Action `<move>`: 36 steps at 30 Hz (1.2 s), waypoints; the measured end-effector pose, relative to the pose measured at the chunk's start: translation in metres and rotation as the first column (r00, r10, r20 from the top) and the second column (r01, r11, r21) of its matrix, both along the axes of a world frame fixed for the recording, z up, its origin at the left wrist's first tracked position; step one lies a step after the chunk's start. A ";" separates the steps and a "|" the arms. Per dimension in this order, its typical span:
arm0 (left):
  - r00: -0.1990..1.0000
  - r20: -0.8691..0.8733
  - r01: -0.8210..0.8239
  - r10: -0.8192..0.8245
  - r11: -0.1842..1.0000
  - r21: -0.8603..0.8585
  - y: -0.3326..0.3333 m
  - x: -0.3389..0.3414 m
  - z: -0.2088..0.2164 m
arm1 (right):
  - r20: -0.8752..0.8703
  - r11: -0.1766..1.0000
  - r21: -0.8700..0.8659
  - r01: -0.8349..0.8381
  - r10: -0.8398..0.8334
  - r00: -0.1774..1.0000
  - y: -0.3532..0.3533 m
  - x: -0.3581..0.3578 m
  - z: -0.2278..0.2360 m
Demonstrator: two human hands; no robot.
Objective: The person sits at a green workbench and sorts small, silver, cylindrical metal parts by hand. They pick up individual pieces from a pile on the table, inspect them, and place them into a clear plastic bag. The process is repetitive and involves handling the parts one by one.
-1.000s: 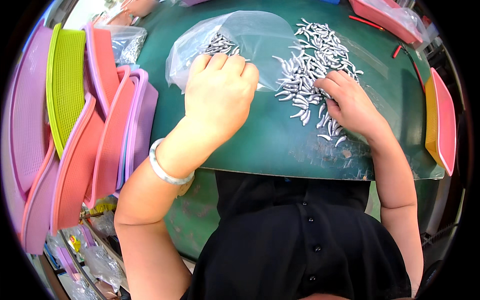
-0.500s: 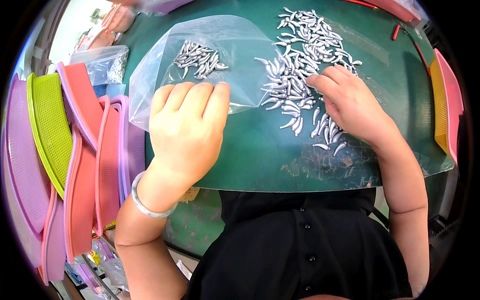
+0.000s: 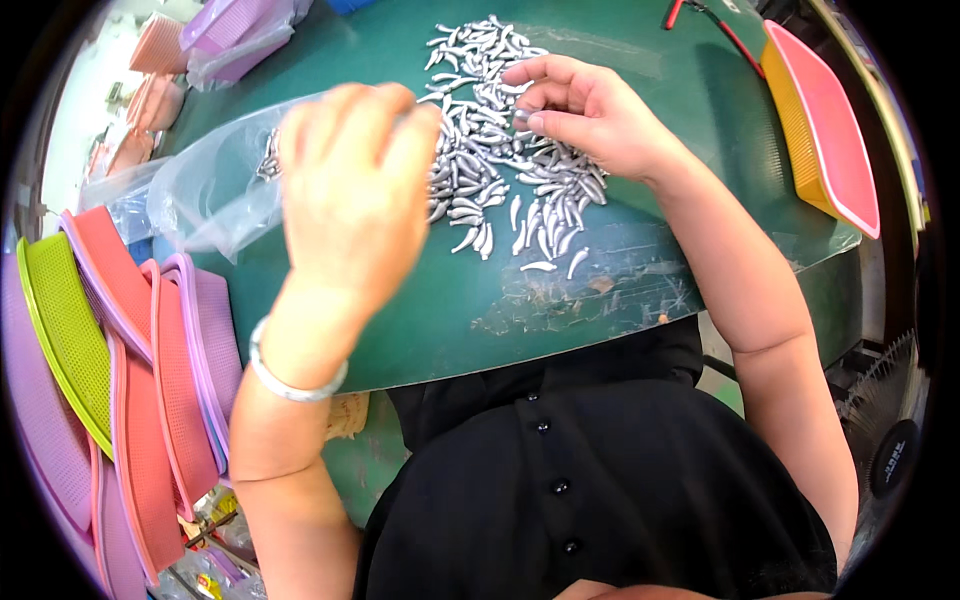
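Note:
A pile of small, curved, silver fish-shaped pieces [image 3: 470,165] lies on the green tabletop. My right hand [image 3: 600,118] is over the far right part of the pile, palm turned partly left. Its thumb and a finger pinch what looks like one silver piece [image 3: 521,117]. At the pile's left edge hovers my left hand [image 3: 355,190], back upward and smeared by motion. Its fingertips are hidden, and I cannot tell whether it holds anything. A clear plastic bag [image 3: 205,195] lies left of that hand, with several silver pieces partly visible by the knuckles.
Stacked purple, green and coral perforated baskets [image 3: 65,340] stand at the left edge. A pink and yellow basket [image 3: 825,130] is at the right. Red-handled pliers [image 3: 725,35] lie at the far right, a purple basket [image 3: 235,40] at the far left. Beside my right arm stands a fan [image 3: 890,440].
The whole view has shifted. My left hand has moved right, from the bag to the pile's edge. My right hand has moved slightly farther away, and its palm has turned to show more.

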State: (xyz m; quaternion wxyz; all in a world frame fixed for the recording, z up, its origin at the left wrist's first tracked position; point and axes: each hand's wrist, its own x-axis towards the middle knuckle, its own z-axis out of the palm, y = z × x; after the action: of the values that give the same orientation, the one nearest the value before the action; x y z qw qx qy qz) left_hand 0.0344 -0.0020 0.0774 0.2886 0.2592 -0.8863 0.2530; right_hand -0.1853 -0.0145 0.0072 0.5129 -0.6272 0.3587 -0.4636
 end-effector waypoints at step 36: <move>0.173 -0.777 0.975 0.606 0.007 0.223 -0.008 -0.035 -0.076 | 0.019 0.989 -0.148 0.003 0.000 1.000 0.011 0.009 0.009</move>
State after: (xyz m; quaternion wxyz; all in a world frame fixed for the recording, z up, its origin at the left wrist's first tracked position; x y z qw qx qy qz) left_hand -0.0007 -0.0101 0.0009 0.5288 0.2290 -0.3982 -0.7138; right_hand -0.1766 -0.0032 0.0160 0.4681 -0.6588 0.3191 -0.4950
